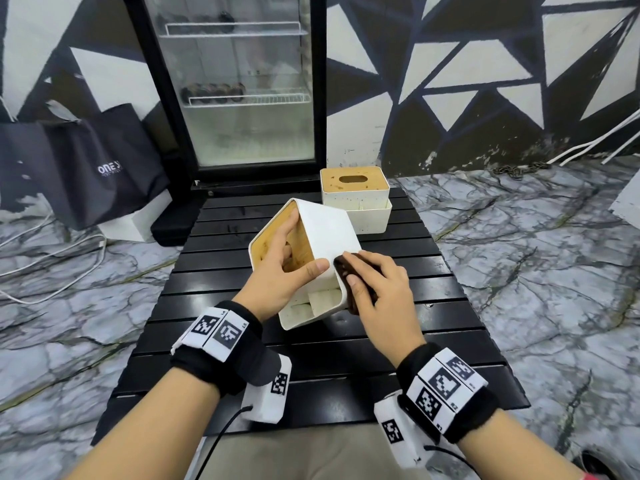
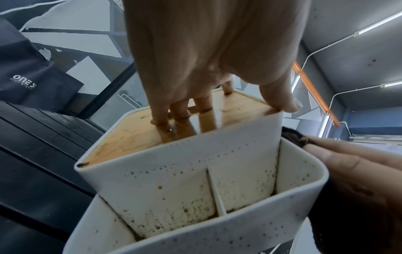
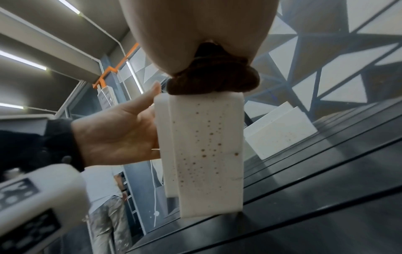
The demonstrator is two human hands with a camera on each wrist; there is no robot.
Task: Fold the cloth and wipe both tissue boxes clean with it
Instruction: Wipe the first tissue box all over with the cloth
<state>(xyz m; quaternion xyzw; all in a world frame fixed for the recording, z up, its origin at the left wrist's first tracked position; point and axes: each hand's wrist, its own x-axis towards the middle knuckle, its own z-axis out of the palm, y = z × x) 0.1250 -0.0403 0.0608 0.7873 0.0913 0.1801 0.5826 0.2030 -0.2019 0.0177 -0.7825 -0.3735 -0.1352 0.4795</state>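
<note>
The near tissue box (image 1: 325,230), white with a wooden slotted lid, is tilted up on the black slatted table (image 1: 311,358). My left hand (image 1: 294,268) grips it, fingers hooked into the lid's slot and thumb on the white side. My right hand (image 1: 374,282) holds a folded dark brown cloth (image 1: 343,266) against the box's right side by its upper edge. The left wrist view shows brown speckles on the box (image 2: 174,171) and in its side compartments. In the right wrist view the cloth (image 3: 213,80) sits on the box's spotted side (image 3: 206,154). The second tissue box (image 1: 355,199) stands upright behind.
A glass-door fridge (image 1: 239,81) stands behind the table, with a dark bag (image 1: 86,168) to its left. White cables (image 1: 52,271) trail over the marble floor at left. A person (image 3: 106,197) stands far off in the right wrist view.
</note>
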